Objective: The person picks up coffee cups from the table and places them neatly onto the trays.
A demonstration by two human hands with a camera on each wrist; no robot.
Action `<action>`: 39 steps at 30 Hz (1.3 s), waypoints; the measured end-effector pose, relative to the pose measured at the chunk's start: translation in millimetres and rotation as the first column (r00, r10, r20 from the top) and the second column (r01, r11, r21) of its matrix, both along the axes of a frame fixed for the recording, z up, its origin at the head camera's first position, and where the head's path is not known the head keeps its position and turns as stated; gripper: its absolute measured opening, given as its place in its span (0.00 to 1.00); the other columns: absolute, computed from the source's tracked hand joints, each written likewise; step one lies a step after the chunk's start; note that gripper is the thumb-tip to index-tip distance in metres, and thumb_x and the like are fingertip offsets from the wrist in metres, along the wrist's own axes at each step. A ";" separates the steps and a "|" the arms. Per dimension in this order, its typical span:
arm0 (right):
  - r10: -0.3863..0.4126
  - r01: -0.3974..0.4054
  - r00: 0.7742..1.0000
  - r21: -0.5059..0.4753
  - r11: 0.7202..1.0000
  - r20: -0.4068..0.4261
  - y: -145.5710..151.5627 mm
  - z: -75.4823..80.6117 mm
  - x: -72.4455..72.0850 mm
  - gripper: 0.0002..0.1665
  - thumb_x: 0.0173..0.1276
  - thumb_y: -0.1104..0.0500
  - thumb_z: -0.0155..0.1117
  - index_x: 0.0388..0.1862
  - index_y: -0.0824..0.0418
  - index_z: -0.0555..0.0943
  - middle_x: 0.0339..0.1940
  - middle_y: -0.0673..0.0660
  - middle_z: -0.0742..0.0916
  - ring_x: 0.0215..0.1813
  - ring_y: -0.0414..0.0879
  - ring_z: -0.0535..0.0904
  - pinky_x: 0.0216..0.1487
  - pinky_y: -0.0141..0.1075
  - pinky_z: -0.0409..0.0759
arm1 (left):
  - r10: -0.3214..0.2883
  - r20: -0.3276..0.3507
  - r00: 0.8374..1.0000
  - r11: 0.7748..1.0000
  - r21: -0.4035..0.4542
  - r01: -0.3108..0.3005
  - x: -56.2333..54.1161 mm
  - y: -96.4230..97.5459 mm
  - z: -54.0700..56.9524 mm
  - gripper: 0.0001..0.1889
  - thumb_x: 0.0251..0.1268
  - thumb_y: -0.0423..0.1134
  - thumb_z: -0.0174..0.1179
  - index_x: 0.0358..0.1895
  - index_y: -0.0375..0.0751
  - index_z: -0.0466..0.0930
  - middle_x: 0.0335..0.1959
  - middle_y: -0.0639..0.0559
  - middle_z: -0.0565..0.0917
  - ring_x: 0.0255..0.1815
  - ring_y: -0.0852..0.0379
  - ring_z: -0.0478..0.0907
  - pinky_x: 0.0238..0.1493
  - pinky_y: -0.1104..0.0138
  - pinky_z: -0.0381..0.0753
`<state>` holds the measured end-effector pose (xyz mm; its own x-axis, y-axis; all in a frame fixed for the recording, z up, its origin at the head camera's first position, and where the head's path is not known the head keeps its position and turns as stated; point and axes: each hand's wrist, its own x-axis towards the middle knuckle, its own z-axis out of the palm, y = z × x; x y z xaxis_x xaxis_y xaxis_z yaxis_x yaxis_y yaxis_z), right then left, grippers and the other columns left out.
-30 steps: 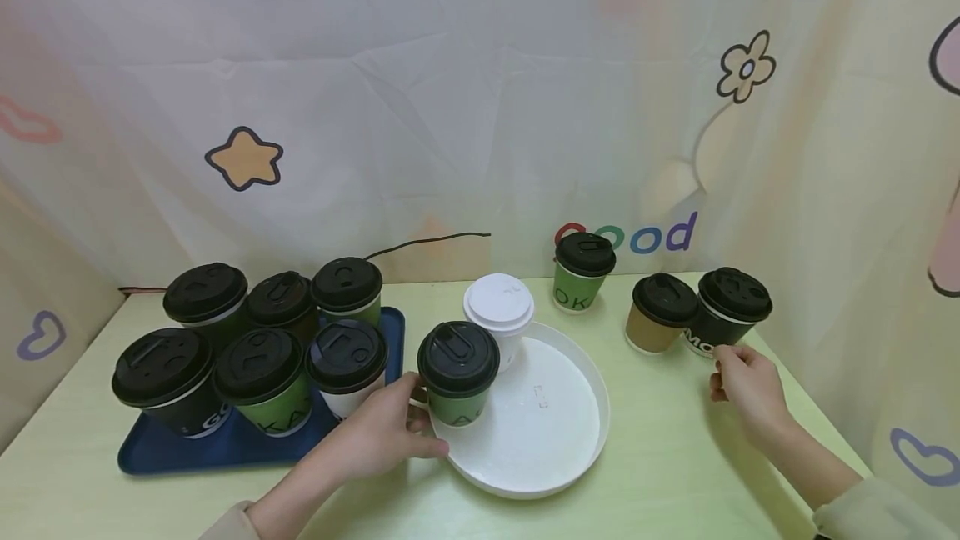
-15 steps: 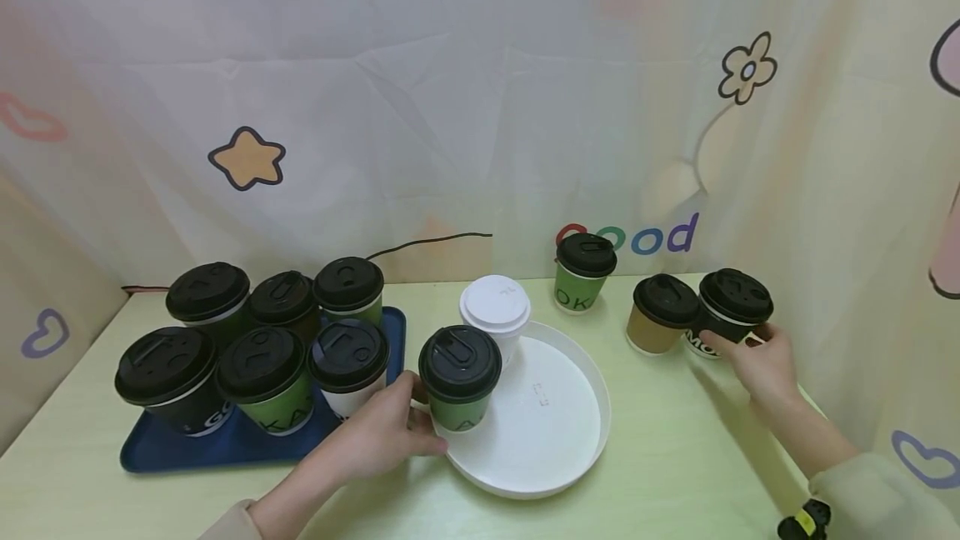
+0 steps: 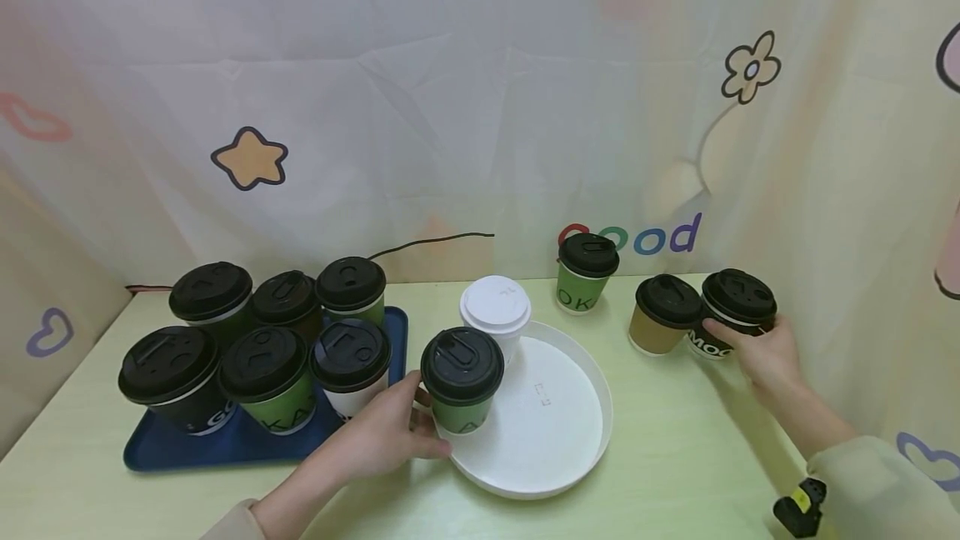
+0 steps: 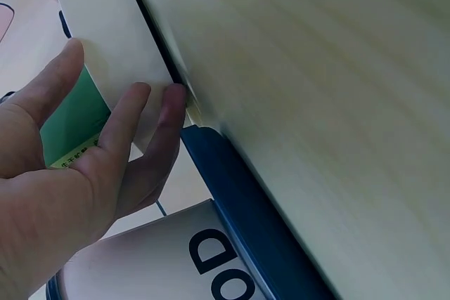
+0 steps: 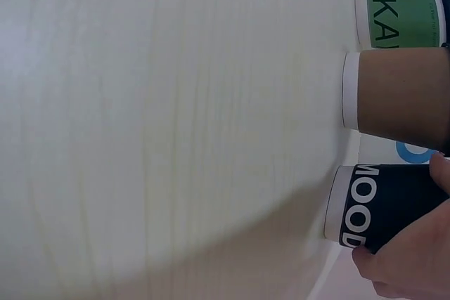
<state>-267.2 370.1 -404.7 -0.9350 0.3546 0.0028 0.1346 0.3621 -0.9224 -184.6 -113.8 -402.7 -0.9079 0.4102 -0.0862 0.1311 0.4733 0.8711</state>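
Note:
My right hand point(image 3: 765, 357) grips a black paper coffee cup point(image 3: 738, 298) with a black lid, thumb on the near side and fingers round the right. In the right wrist view this cup point(image 5: 387, 198) shows white lettering and its base meets the tabletop. Straight fingers of my left hand point(image 4: 91, 152) touch the outer wall of a white round tray point(image 4: 112, 26). Seen from the head, the left hand point(image 3: 382, 432) lies at the left rim of that tray point(image 3: 547, 473). A green black-lidded cup point(image 3: 459, 417) and a white cup point(image 3: 495, 307) stand at its left side.
A brown cup point(image 3: 651, 332) stands just left of the black one. A green cup point(image 3: 580, 288) is farther back by the curtain point(image 3: 450, 107). On the left, a dark blue tray point(image 3: 225, 457) bears several lidded cups. A dark strapped device point(image 3: 801, 508) hangs at the right sleeve.
My right hand has moved from in front of the black cup to its right side and now grips it. The left hand stays at the white tray.

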 end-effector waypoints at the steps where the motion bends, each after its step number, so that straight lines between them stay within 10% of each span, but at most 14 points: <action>1: -0.004 0.004 1.000 0.001 1.000 -0.004 0.0 -0.3 -0.7 0.52 0.70 0.53 0.73 0.80 0.69 0.54 0.70 0.62 0.70 0.75 0.62 0.61 0.77 0.50 0.60 | -0.005 -0.006 1.000 1.000 -0.002 0.005 0.0 -0.1 -0.1 0.35 0.50 0.33 0.81 0.59 0.35 0.71 0.43 0.45 0.77 0.38 0.51 0.76 0.38 0.61 0.78; 15: -0.037 0.035 0.999 0.050 0.998 0.037 4.2 2.3 24.8 0.55 0.70 0.46 0.72 0.79 0.71 0.52 0.72 0.67 0.66 0.74 0.66 0.59 0.75 0.56 0.60 | -0.029 -0.016 0.999 1.000 0.001 0.029 0.3 1.2 -0.4 0.35 0.51 0.33 0.81 0.60 0.33 0.71 0.44 0.46 0.77 0.46 0.48 0.79 0.46 0.56 0.80; 25: 0.028 -0.033 0.998 0.106 0.994 0.049 -9.6 15.9 56.4 0.45 0.70 0.45 0.72 0.74 0.65 0.62 0.59 0.53 0.76 0.55 0.40 0.71 0.58 0.33 0.72 | -0.027 -0.001 1.000 1.000 0.017 0.027 1.7 0.4 0.0 0.36 0.51 0.33 0.81 0.62 0.33 0.71 0.47 0.45 0.78 0.50 0.48 0.80 0.49 0.55 0.81; 33: 0.060 -0.073 0.995 0.171 0.982 0.079 -27.5 21.6 81.5 0.54 0.71 0.43 0.71 0.77 0.73 0.55 0.72 0.73 0.69 0.71 0.65 0.63 0.65 0.58 0.67 | -0.035 -0.002 0.999 0.998 0.043 0.035 2.9 0.9 -0.4 0.35 0.52 0.32 0.80 0.62 0.32 0.71 0.53 0.42 0.80 0.55 0.44 0.81 0.55 0.51 0.82; 39: 0.125 -0.130 0.991 0.186 0.974 0.039 -47.0 23.6 86.9 0.48 0.71 0.45 0.72 0.77 0.66 0.60 0.66 0.61 0.76 0.62 0.43 0.70 0.54 0.32 0.72 | -0.025 0.014 1.000 0.999 0.036 0.025 2.0 -0.6 -0.4 0.36 0.53 0.32 0.79 0.63 0.32 0.69 0.53 0.42 0.79 0.55 0.44 0.81 0.53 0.53 0.82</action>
<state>-180.3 323.0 -381.0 -0.9732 0.2277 0.0323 0.0998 0.5446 -0.8327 -182.6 -114.4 -403.1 -0.8961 0.4358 -0.0837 0.1301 0.4383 0.8893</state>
